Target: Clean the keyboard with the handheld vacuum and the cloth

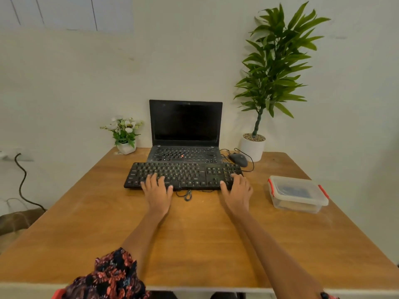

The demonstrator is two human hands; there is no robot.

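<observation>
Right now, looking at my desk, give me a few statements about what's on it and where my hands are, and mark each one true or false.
1. Both hands rest on the black keyboard, the left hand near its left part and the right hand at its right end. True.
2. The laptop is closed. False: its lid is up and the screen is dark.
3. The lidded plastic container sits right of the keyboard. True.
4. The mouse lies left of the laptop. False: it lies to its right, beside the tall plant's white pot.
5. A hand holds a vacuum. False: neither does.
</observation>
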